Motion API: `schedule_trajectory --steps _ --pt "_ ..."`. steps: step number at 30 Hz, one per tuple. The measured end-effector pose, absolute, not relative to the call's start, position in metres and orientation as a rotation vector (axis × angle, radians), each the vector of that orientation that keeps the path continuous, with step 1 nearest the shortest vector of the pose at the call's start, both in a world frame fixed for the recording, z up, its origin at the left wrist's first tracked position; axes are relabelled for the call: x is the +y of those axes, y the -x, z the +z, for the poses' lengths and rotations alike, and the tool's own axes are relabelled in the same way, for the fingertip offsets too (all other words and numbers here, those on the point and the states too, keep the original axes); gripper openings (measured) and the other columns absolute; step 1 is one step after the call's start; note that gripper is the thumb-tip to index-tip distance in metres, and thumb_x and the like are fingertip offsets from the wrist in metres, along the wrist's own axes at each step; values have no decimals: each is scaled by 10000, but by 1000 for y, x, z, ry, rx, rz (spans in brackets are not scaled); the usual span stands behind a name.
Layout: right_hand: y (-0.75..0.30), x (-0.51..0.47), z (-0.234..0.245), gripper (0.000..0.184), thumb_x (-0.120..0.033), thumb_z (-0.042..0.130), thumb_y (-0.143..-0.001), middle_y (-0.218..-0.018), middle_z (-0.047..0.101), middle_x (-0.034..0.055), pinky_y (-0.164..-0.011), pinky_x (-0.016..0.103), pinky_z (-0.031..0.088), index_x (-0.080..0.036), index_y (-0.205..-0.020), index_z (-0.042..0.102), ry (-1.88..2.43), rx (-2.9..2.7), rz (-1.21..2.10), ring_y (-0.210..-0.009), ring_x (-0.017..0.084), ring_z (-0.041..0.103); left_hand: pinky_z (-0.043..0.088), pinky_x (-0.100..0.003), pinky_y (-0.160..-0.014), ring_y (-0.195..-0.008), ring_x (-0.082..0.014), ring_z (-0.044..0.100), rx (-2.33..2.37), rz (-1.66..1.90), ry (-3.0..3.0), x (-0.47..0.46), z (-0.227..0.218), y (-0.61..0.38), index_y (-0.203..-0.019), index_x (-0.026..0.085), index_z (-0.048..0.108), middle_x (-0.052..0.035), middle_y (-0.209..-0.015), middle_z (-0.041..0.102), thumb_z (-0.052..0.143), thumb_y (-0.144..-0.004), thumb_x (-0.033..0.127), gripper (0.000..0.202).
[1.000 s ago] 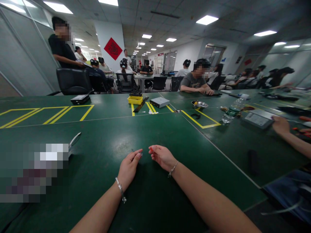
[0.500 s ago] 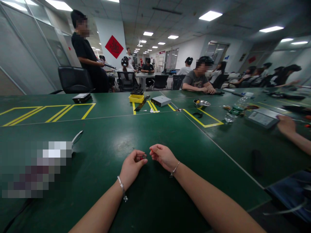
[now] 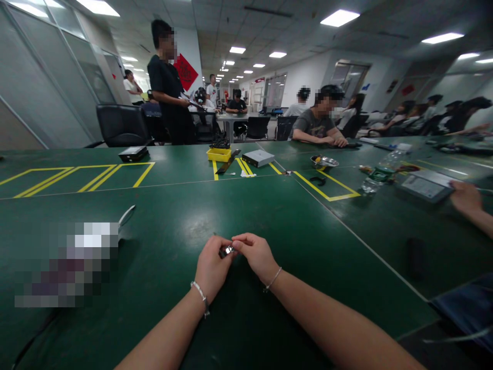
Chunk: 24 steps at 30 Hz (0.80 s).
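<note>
My left hand [image 3: 214,261] is closed around a small shiny metal piece [image 3: 228,251], which shows between thumb and fingers just above the green table [image 3: 177,221]. Its kind is too small to make out. My right hand [image 3: 257,255] meets it from the other side, thumb and fingertips pinched together at the right end of the metal piece. Whatever sits inside that pinch is hidden. The two hands touch at the fingertips, and each wrist has a thin bracelet.
A blurred-out object [image 3: 73,267] with a cable lies to the left. Further back are a yellow bin [image 3: 219,154], a grey box [image 3: 258,158], a metal bowl [image 3: 324,162] and a plastic bottle [image 3: 379,172]. At right, another person's hand [image 3: 468,198] touches a grey metal case [image 3: 425,186].
My right hand has moved left to the left hand, closing the gap between them. The small orange thing in its fingers no longer shows. The metal piece now shows more plainly.
</note>
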State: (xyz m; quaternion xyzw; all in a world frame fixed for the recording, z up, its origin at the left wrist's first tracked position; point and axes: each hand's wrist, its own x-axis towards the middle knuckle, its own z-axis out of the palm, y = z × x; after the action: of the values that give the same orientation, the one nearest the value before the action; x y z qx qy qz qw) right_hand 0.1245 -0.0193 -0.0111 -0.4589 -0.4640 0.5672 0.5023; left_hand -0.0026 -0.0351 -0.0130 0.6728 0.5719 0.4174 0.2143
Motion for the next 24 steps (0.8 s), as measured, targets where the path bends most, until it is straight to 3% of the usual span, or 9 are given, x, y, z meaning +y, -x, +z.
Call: schedule_trajectory --steps 6,12,17,24 --pt "-116 -24 -15 230 -293 677 -577 -738 667 40 -704 297 447 -146 -753 678 1118 -1086 1355 -684 150 589 407 -268 -588 -656 -147 509 1692 1157 -1963 -37 -7 1 -696 188 554 6 -693 514 532 -697 186 22" --pt "-113 -30 -15 343 -382 610 -662 -808 672 71 -680 301 462 -129 -882 680 1168 -1149 1321 -716 171 592 408 -269 -606 -669 -149 510 1743 1164 -1933 -39 -7 1 -710 198 564 8 -704 527 534 -709 212 34" --pt "-112 -33 -18 416 -465 470 -762 -787 665 68 -661 296 471 -133 -896 683 1192 -1300 1224 -750 186 593 412 -274 -610 -662 -152 516 1779 1156 -1895 -40 -7 3 -695 200 569 10 -693 535 545 -706 261 66" --pt "-112 -40 -9 395 -452 447 -780 -803 667 45 -657 289 466 -168 -926 679 1218 -1453 1168 -753 179 590 421 -277 -606 -655 -153 531 1775 1200 -1844 -37 -11 5 -710 200 592 5 -688 562 541 -696 248 72"
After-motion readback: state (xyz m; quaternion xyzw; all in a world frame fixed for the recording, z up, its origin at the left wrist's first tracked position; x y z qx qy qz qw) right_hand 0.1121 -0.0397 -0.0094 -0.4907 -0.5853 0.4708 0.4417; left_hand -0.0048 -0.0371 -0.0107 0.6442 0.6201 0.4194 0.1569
